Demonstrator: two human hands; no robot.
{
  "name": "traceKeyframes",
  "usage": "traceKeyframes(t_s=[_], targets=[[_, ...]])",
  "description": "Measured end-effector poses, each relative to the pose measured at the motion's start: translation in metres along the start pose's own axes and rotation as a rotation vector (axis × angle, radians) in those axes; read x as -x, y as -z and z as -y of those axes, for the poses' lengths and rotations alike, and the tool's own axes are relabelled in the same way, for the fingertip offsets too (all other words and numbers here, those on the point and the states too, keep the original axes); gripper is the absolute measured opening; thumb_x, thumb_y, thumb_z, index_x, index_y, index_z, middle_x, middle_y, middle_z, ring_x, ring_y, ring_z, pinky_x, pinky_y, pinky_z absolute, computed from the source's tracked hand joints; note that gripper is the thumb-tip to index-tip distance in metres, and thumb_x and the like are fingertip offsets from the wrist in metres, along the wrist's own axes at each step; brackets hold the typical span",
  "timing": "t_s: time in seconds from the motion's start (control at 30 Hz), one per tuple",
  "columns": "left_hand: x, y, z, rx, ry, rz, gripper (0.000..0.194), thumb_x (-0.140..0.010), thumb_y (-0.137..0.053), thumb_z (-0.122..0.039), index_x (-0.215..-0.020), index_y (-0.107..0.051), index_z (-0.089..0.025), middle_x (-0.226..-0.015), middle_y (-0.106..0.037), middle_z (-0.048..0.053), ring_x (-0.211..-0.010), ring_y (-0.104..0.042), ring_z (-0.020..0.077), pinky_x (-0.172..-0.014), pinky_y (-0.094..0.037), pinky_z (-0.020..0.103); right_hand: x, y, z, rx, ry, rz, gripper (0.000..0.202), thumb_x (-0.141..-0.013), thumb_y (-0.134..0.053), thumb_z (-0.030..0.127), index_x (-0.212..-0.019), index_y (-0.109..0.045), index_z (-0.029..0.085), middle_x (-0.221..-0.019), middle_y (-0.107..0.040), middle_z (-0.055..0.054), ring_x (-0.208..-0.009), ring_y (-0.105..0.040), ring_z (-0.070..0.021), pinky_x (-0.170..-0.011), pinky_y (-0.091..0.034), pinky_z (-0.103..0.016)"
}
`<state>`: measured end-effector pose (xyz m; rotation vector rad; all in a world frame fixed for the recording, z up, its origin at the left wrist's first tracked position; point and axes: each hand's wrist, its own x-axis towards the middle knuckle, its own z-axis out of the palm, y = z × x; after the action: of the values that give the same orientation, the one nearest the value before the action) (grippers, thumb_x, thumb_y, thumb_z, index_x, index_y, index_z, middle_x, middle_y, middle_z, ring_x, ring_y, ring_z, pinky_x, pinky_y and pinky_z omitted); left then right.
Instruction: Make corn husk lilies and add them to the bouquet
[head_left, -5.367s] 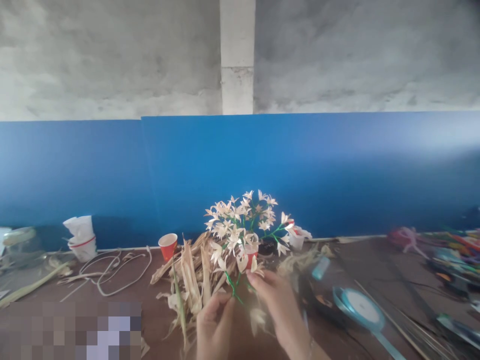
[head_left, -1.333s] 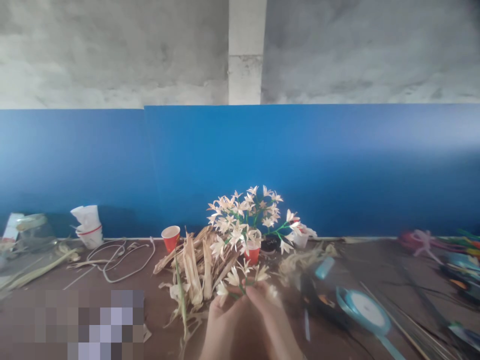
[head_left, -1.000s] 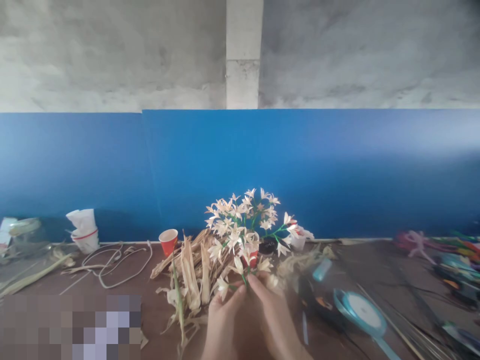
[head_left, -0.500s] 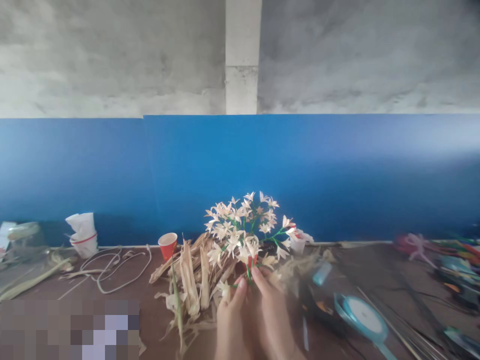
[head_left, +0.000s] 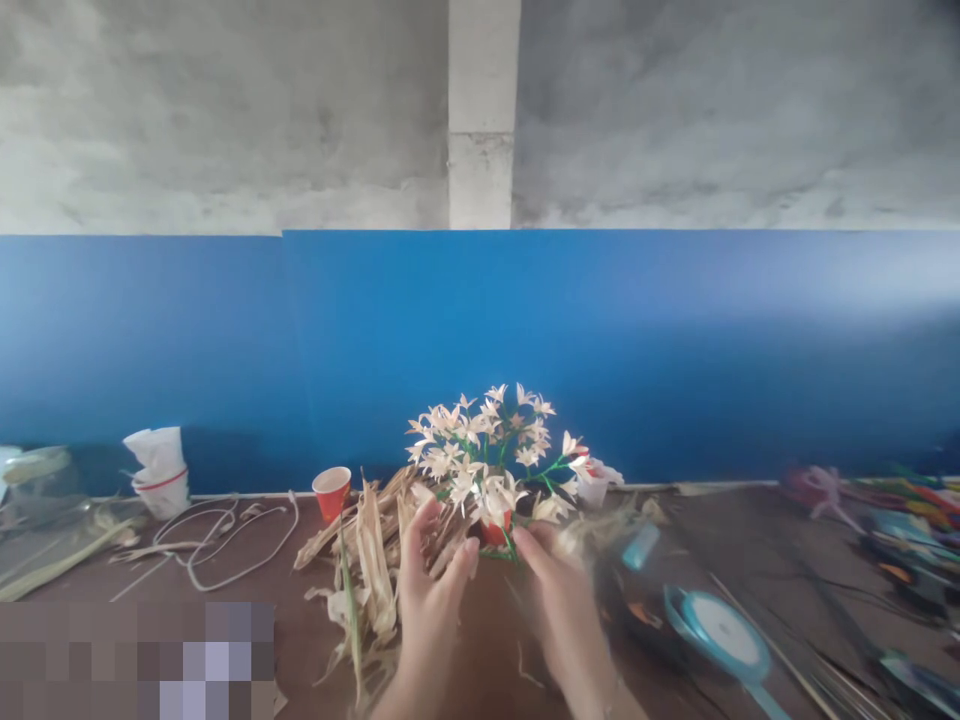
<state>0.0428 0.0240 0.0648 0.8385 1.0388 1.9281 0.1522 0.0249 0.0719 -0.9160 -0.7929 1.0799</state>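
Cream, star-shaped artificial flowers point(head_left: 461, 440) on green stems stand in a bunch in a red cup point(head_left: 495, 528) straight ahead of me. My left hand point(head_left: 431, 580) is at the lower left of the bunch, thumb and forefinger apart, its fingertips close to the outer petals. On the other side, my right hand point(head_left: 559, 575) has its thumb and fingers closed by a green flower stem point(head_left: 510, 548) low at the front of the bunch. Its fingertips are partly hidden and slightly blurred.
Dry corn husks point(head_left: 375, 550) lie left of the bunch, near a red paper cup point(head_left: 332, 492) and a white cable point(head_left: 202, 570). At right lies a blue ribbon roll point(head_left: 724, 635), with thin rods point(head_left: 780, 650). A blue panel point(head_left: 480, 320) rises behind the table.
My left hand has come away from the stem to the left, and its fingers have spread. My right hand has shifted slightly right, staying by the stem.
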Motion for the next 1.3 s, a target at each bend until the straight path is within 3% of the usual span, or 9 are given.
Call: traceKeyframes(t_s=[0.1, 0.17, 0.37, 0.6, 0.83, 1.0, 1.1, 1.2, 1.3], targets=[[0.002, 0.002, -0.017, -0.234, -0.065, 0.203, 0.024, -0.057, -0.076, -0.032, -0.076, -0.07, -0.018, -0.084, -0.067, 0.007, -0.084, -0.059, 0.0232, -0.072, -0.046, 0.028, -0.001, 0.003, 0.0, 0.061, -0.009, 0.007, 0.029, -0.054, -0.076, 0.041, -0.065, -0.064, 0.017, -0.061, -0.065, 0.0, -0.062, -0.057, -0.018, -0.059, -0.043, -0.026], [0.006, 0.001, -0.022, -0.307, -0.06, 0.293, 0.018, -0.056, -0.075, -0.033, -0.064, -0.07, -0.017, -0.068, -0.066, 0.006, -0.071, -0.059, 0.0213, -0.065, -0.046, 0.027, 0.0, 0.005, -0.001, 0.106, -0.024, 0.036, 0.028, -0.055, -0.075, 0.04, -0.064, -0.063, 0.017, -0.057, -0.064, 0.001, -0.056, -0.056, -0.0168, -0.054, -0.042, -0.025], [0.011, -0.005, -0.018, -0.288, 0.092, 0.271, 0.031, -0.059, -0.073, -0.04, -0.048, -0.058, -0.015, -0.046, -0.057, 0.0, -0.047, -0.05, 0.012, -0.047, -0.036, 0.02, 0.008, 0.004, -0.001, 0.139, -0.025, 0.097, 0.025, -0.056, -0.074, 0.039, -0.06, -0.064, 0.017, -0.055, -0.064, 0.001, -0.058, -0.058, -0.0178, -0.055, -0.044, -0.025], [0.015, -0.006, -0.005, -0.046, 0.311, 0.216, 0.032, -0.054, -0.076, -0.043, -0.054, -0.064, -0.013, -0.047, -0.061, 0.001, -0.049, -0.055, 0.0134, -0.05, -0.043, 0.022, 0.018, -0.006, 0.01, 0.098, -0.098, 0.015, 0.028, -0.05, -0.074, 0.041, -0.059, -0.061, 0.018, -0.05, -0.062, 0.001, -0.051, -0.056, -0.0176, -0.047, -0.042, -0.024], [0.021, -0.009, -0.001, -0.016, 0.354, 0.116, 0.035, -0.046, -0.078, -0.045, -0.05, -0.063, -0.014, -0.045, -0.059, -0.001, -0.043, -0.05, 0.0103, -0.044, -0.039, 0.02, 0.02, -0.007, 0.016, 0.101, -0.099, -0.028, 0.029, -0.045, -0.075, 0.041, -0.056, -0.059, 0.018, -0.053, -0.063, 0.0, -0.051, -0.056, -0.0178, -0.051, -0.045, -0.027], [0.017, -0.008, -0.005, -0.033, 0.343, 0.157, 0.034, -0.047, -0.078, -0.045, -0.052, -0.065, -0.014, -0.048, -0.061, 0.001, -0.048, -0.053, 0.0114, -0.051, -0.042, 0.021, 0.019, -0.007, 0.013, 0.076, -0.094, -0.044, 0.029, -0.047, -0.075, 0.041, -0.055, -0.059, 0.018, -0.05, -0.061, 0.001, -0.05, -0.053, -0.0162, -0.051, -0.043, -0.026], [0.012, -0.006, -0.014, 0.022, 0.333, 0.186, 0.039, -0.051, -0.075, -0.051, -0.067, -0.069, -0.015, -0.059, -0.067, 0.003, -0.059, -0.06, 0.0156, -0.06, -0.045, 0.024, 0.012, -0.002, 0.006, 0.048, -0.047, -0.021, 0.026, -0.053, -0.075, 0.039, -0.059, -0.06, 0.018, -0.054, -0.063, 0.001, -0.058, -0.056, -0.0171, -0.055, -0.043, -0.025], [0.011, -0.005, -0.024, 0.129, 0.407, 0.17, 0.056, -0.067, -0.055, -0.062, -0.102, -0.065, -0.019, -0.09, -0.07, 0.007, -0.084, -0.062, 0.022, -0.072, -0.046, 0.029, 0.005, 0.003, 0.002, -0.074, -0.056, 0.042, 0.021, -0.061, -0.072, 0.037, -0.065, -0.062, 0.019, -0.062, -0.066, 0.001, -0.065, -0.06, -0.018, -0.061, -0.045, -0.026], [0.018, -0.007, -0.024, 0.274, 0.493, 0.144, 0.056, -0.07, -0.05, -0.062, -0.099, -0.065, -0.016, -0.094, -0.07, 0.01, -0.093, -0.061, 0.0246, -0.077, -0.046, 0.032, 0.002, 0.005, 0.004, -0.229, -0.065, 0.113, 0.018, -0.066, -0.069, 0.037, -0.071, -0.063, 0.021, -0.068, -0.068, 0.0, -0.07, -0.062, -0.0189, -0.066, -0.046, -0.029]])
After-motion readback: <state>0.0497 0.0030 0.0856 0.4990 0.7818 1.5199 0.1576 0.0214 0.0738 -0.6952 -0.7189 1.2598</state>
